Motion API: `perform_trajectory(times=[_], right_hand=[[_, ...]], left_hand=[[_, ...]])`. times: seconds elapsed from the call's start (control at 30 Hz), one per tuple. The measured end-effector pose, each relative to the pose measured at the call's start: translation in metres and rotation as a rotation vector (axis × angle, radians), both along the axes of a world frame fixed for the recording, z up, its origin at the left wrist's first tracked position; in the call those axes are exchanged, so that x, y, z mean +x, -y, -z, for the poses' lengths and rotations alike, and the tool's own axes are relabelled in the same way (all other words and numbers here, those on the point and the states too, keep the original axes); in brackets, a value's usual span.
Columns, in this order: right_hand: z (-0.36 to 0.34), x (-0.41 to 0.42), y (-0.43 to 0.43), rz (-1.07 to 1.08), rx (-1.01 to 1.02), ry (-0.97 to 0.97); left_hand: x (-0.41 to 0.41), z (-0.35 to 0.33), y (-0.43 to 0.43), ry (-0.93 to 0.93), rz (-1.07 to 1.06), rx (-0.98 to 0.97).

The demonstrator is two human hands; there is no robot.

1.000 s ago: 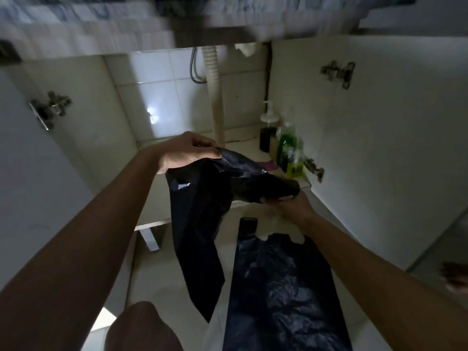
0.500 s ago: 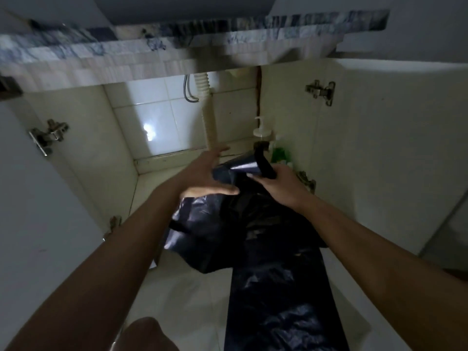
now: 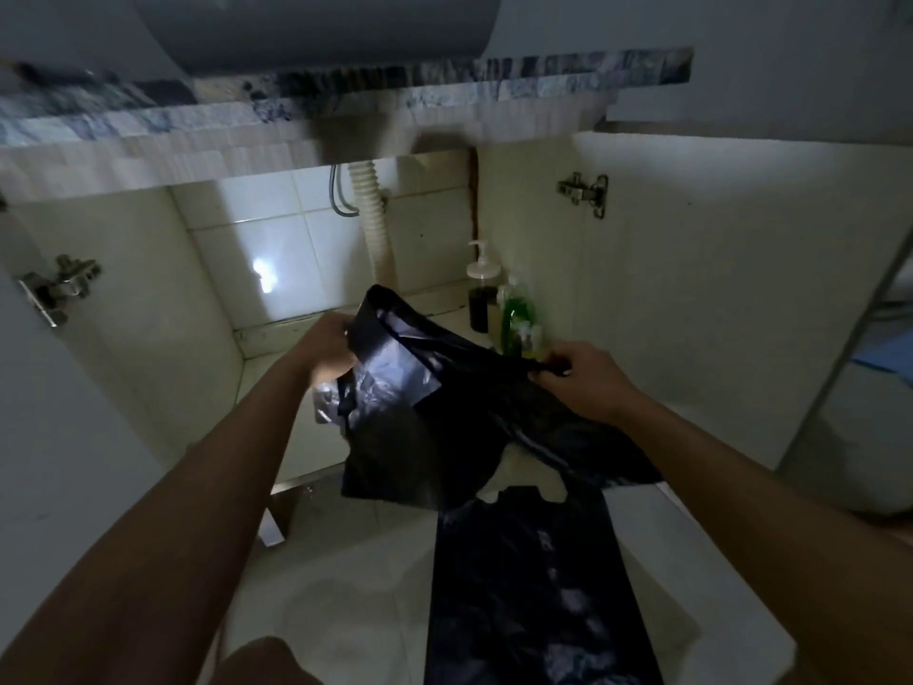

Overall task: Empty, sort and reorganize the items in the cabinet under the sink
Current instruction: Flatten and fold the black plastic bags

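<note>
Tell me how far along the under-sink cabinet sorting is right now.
Mostly emptied: the cabinet floor is nearly bare, and one black plastic bag lies flat on the tiles outside. In hand: the left hand and right hand stretch a second black bag. Left: the pump bottle and green bottle remain inside.

You're at a home sink cabinet (image 3: 691,299): corrugated drain hose (image 3: 373,224) at upper centre, pump soap bottle (image 3: 481,289) beside it.
</note>
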State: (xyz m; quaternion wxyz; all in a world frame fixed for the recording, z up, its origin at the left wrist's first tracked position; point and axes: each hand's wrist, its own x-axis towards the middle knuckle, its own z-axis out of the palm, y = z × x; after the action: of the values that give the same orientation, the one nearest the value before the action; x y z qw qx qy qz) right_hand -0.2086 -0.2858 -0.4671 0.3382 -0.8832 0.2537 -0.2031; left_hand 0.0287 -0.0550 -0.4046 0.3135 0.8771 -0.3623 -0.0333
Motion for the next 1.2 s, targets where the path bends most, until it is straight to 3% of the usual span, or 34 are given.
perform_trajectory(times=[0.13,0.23,0.27,0.3,0.33,0.4,0.5,0.57,0.67,0.87,1.0,1.1,1.2], right_hand=[[-0.018,0.004,0.0,-0.014,-0.09,0.062],[-0.034,0.013,-0.004,-0.004,-0.339,0.037],[-0.04,0.014,-0.006,0.004,-0.39,0.025],[-0.046,0.016,-0.007,0.006,-0.422,0.029],[-0.051,0.018,-0.009,-0.004,-0.453,0.039],[-0.06,0.023,-0.015,-0.059,-0.509,0.04],[-0.071,0.031,-0.024,-0.091,-0.538,0.023],[-0.076,0.034,-0.027,-0.08,-0.555,0.042],[-0.08,0.029,-0.026,-0.128,-0.471,0.014],[-0.071,0.01,0.004,-0.162,-0.349,-0.437],[-0.078,-0.002,0.012,-0.148,-0.135,-0.141],[-0.087,0.01,0.0,-0.083,-0.046,0.131],[-0.09,0.022,-0.01,-0.044,-0.104,0.279]], left_hand=[[0.009,0.0,-0.008,-0.138,-0.032,0.037],[0.01,-0.021,-0.004,-0.3,-0.208,-0.426],[0.012,-0.028,-0.001,-0.31,-0.277,-0.575],[0.008,-0.036,0.002,-0.236,-0.3,-0.603],[0.001,-0.041,0.007,-0.112,-0.258,-0.543],[-0.021,-0.043,0.019,0.081,0.076,-0.307],[-0.049,-0.032,0.037,0.189,0.392,0.185],[-0.046,-0.018,0.047,0.246,0.387,0.241],[-0.039,-0.007,0.053,0.283,0.336,0.154],[0.002,0.004,0.023,0.328,0.086,0.261],[0.003,0.008,0.011,0.234,0.099,0.412],[-0.031,-0.002,0.031,0.079,0.264,0.187],[-0.064,-0.017,0.057,0.014,0.352,-0.052]])
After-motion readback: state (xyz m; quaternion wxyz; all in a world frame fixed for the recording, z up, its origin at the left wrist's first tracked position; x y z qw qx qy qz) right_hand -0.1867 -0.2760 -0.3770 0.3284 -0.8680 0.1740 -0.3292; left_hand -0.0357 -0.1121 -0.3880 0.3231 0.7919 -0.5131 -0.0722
